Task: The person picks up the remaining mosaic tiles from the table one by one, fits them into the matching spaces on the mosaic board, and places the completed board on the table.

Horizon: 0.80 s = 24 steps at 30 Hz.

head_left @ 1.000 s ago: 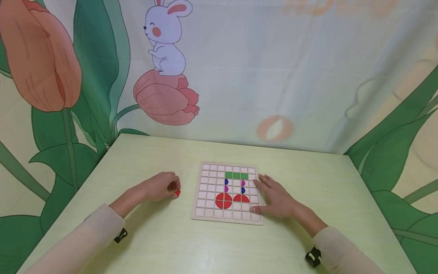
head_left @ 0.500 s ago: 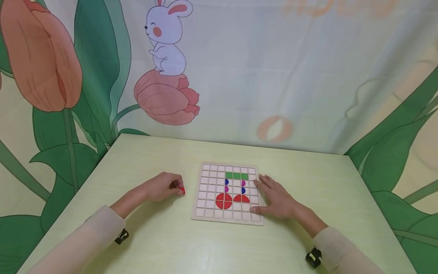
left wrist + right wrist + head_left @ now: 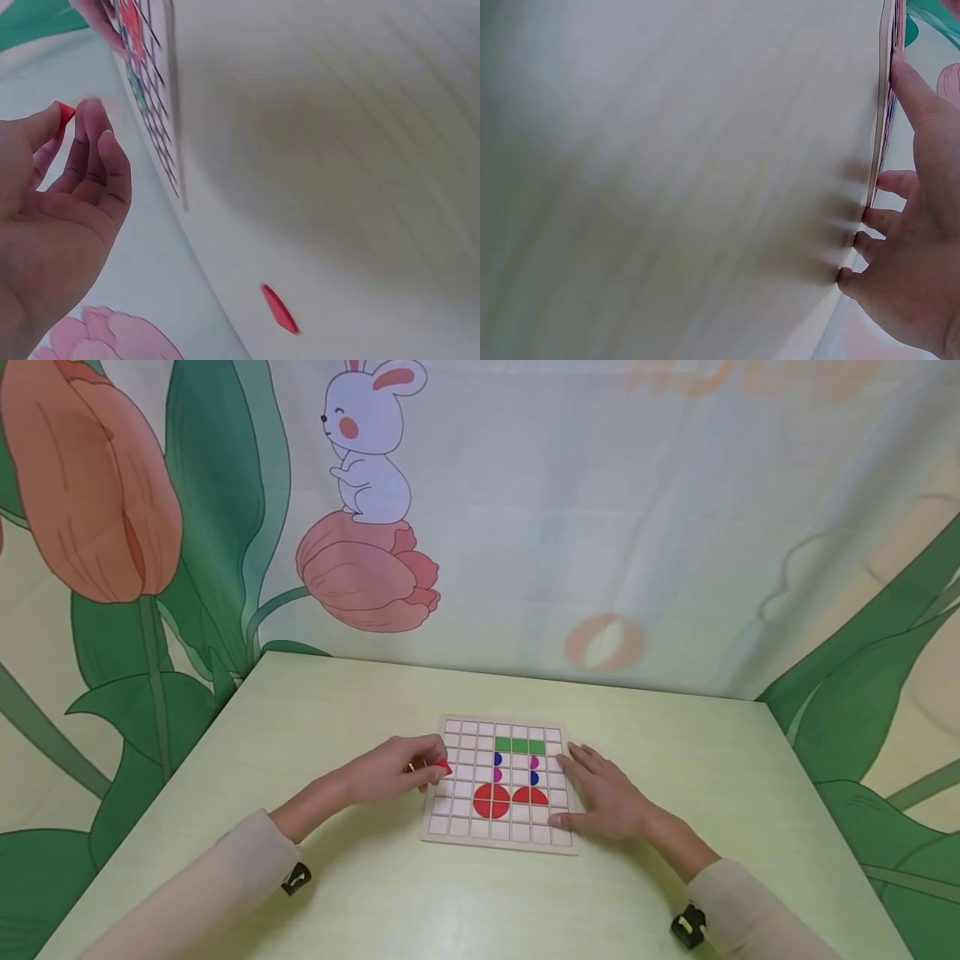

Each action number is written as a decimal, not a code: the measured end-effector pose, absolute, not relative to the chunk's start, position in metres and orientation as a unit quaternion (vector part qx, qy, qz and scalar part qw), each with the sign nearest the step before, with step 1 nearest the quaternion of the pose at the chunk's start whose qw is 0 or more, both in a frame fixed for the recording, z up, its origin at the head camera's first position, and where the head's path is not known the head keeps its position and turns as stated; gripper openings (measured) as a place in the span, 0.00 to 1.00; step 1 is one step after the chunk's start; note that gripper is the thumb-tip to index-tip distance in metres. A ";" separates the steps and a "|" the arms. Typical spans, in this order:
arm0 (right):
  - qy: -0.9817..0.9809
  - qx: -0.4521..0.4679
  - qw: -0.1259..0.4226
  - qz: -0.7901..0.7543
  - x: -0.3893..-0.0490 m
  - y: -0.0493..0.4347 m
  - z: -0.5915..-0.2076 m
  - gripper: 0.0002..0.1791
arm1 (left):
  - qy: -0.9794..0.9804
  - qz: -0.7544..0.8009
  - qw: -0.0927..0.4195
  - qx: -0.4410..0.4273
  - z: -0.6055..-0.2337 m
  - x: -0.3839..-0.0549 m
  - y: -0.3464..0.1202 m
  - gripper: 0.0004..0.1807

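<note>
My left hand [image 3: 393,768] pinches a small red tile [image 3: 444,766] between thumb and fingers, over the left edge of a wooden grid board [image 3: 498,844]. In the left wrist view the same red tile [image 3: 65,112] shows at the thumb tip; its full shape is partly covered. My right hand [image 3: 611,789] lies with spread fingers along the board's right edge, thumb on its lower right squares. On the board sit a row of green squares [image 3: 520,746], small blue and magenta half-rounds [image 3: 534,762], a red circle [image 3: 491,802] of quarter tiles and a red half circle [image 3: 529,796].
Another red piece [image 3: 280,308] lies on the table in the left wrist view; the head view does not show it. The pale table [image 3: 360,893] ends at the back against a printed curtain [image 3: 525,527] with a rabbit and tulips.
My left hand has moved right with the red tile, from the bare table to above the board's left edge. My right hand and the board have stayed in place.
</note>
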State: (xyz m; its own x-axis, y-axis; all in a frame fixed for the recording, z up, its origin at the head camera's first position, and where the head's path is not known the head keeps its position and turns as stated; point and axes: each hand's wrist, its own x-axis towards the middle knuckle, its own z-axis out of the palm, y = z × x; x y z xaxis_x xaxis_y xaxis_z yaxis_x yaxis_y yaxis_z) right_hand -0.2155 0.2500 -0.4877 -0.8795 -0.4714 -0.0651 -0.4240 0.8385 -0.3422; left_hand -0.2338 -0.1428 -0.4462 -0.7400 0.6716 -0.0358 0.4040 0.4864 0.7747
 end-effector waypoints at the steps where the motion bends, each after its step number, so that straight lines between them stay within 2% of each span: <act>1: 0.956 -0.234 0.073 -0.160 -0.216 0.250 -0.488 0.59 | 0.846 0.392 0.169 0.319 -0.445 -0.233 -0.139 0.03; 6: 0.956 -0.232 0.075 -0.163 -0.216 0.251 -0.487 0.58 | 0.859 0.343 0.157 0.347 -0.444 -0.230 -0.122 0.03; 14: 0.956 -0.236 0.068 -0.161 -0.213 0.250 -0.487 0.59 | 0.873 0.293 0.107 0.376 -0.440 -0.225 -0.108 0.06; 24: 0.955 -0.239 0.070 -0.160 -0.216 0.252 -0.489 0.58 | 0.854 0.347 0.129 0.365 -0.437 -0.234 -0.101 0.12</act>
State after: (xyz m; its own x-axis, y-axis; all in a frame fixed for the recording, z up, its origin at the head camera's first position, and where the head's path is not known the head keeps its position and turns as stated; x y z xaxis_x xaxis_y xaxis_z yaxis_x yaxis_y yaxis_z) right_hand -0.2155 0.2519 -0.4894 -0.8756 -0.4797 -0.0570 -0.4351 0.8343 -0.3385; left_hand -0.2342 -0.1010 -0.4367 -0.7001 0.7133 0.0319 0.5340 0.4935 0.6865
